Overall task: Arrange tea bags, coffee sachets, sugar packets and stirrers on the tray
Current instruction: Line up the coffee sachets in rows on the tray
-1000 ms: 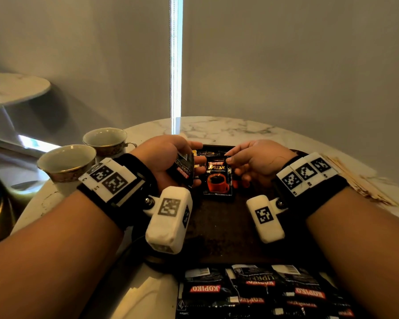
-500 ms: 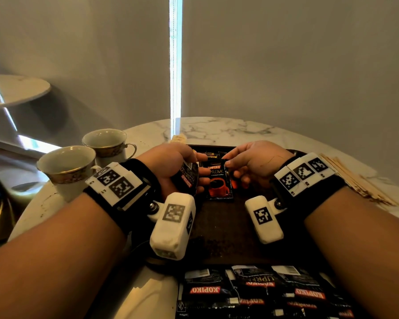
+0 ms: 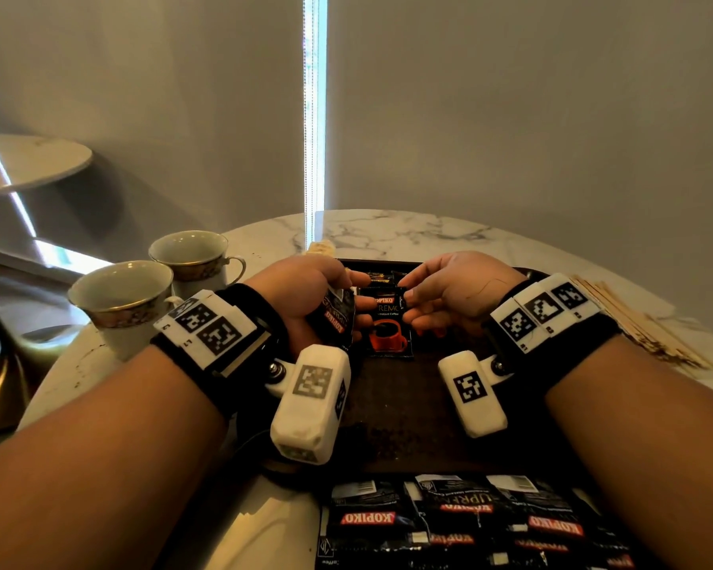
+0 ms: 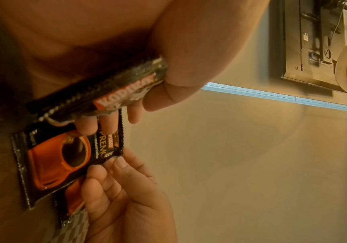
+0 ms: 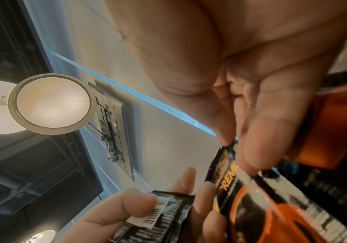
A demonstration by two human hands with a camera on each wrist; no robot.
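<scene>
We count two teacups [image 3: 157, 290] left of the tray [image 3: 408, 401], one stirrer pile [image 3: 634, 318] right of it.

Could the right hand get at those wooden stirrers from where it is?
Probably yes. The stirrers lie bare on the table beside the right wrist, with nothing on them. But the right hand pinches a sachet, so it must let go first.
</scene>
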